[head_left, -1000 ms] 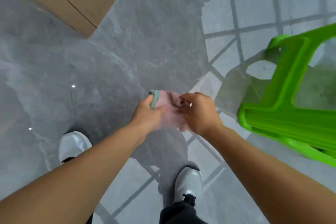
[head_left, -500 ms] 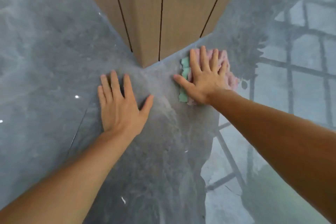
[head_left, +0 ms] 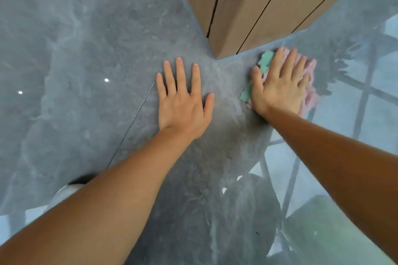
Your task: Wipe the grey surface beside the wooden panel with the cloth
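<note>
A glossy grey marble surface [head_left: 90, 54] fills most of the view. The corner of a wooden panel [head_left: 243, 6] meets it at the top centre. My right hand [head_left: 280, 84] lies flat, fingers spread, pressing a pink cloth with a green edge [head_left: 310, 94] onto the grey surface just below and right of the panel's corner. Most of the cloth is hidden under the hand. My left hand [head_left: 183, 101] rests flat on the bare grey surface to the left of the cloth, fingers apart, holding nothing.
A thin seam line [head_left: 137, 114] runs diagonally through the grey surface left of my left hand. Window bars reflect in the gloss at the right [head_left: 364, 101]. A white shoe tip [head_left: 64, 193] shows at the lower left.
One second ago both hands held the cloth over the floor beside a green stool. Since half a second ago my right hand has stayed pressing the cloth by the panel; the view has shifted slightly.
</note>
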### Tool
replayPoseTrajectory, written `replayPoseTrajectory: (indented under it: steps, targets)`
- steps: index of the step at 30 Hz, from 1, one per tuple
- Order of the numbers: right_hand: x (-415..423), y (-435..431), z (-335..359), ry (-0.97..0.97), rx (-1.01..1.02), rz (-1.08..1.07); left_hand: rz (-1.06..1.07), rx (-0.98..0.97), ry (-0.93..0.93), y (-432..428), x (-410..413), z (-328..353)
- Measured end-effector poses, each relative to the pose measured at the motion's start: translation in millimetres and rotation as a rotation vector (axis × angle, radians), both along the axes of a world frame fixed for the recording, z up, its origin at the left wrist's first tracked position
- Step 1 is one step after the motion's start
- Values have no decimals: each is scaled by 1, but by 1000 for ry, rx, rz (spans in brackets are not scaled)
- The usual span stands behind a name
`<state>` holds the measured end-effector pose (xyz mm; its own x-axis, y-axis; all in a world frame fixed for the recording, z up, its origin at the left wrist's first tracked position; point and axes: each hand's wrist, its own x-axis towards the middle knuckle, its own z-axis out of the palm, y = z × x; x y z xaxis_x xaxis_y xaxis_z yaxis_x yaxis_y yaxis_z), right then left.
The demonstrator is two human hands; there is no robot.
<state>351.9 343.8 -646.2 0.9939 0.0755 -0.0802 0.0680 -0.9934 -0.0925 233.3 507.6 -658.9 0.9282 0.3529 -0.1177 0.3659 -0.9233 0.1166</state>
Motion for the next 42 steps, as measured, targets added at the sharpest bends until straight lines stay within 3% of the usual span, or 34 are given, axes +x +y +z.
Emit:
replayPoseTrajectory:
  steps: [4,8,10,14,16,17,22,27,31,35,38,42]
  targets:
    - [-89,29,-8,16,1,423,-95,-17,19,10,-9,1]
    - [-41,-23,-2,43,-108,769,-354,4,10,66,-31,3]
    - [-17,-58,-4,19,-134,536,-296,17,16,89,-33,3]
    - [-38,-73,-10,-8,-77,-233,-190,36,0,100,-34,0]
    - [-82,-40,-10,0,-4,-440,-188,23,-11,101,-34,1]
    - [-110,-20,-8,3,-3,-442,-190,8,-8,102,-33,3]
    - [-218,85,-4,51,41,77,-197,-20,3,102,-35,8]
    - [-105,133,-4,78,0,583,-147,-161,-97,112,-33,10]
    - [-40,101,0,21,-57,752,-121,-51,-96,132,-42,3]
    - [-150,58,-6,27,-68,564,-8,-54,-66,136,-47,2]
    - [-211,64,-3,148,-20,787,-31,-51,-45,136,-43,7]
    - [-115,130,-2,113,-32,981,-25,-34,-64,140,-45,6]
